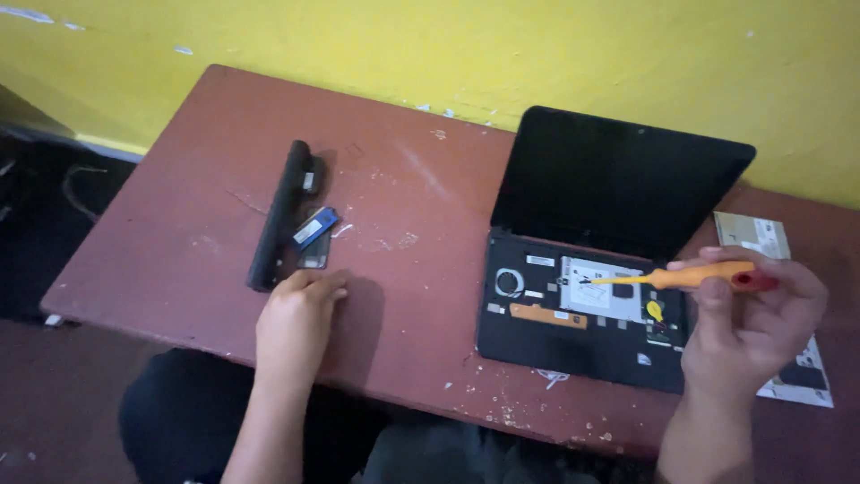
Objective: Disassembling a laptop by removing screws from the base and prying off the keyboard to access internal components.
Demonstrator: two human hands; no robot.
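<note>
Screwdriver (pixel 690 276) sits pinched in the right hand (pixel 748 327), tip over the opened laptop (pixel 582 314) for reach. Left hand (pixel 300 314), fingers curled and empty, rests on the bench (pixel 179 242) near the battery (pixel 282 211).

Left hand (pixel 298 315) is stretched out forward, palm down, fingers loosely curled and knuckles up, nothing gripped in it. Right hand (pixel 748 324) is raised with the wrist bent back a bit, fingers and thumb pinched closed, bare forearm coming up from the bottom edge.
</note>
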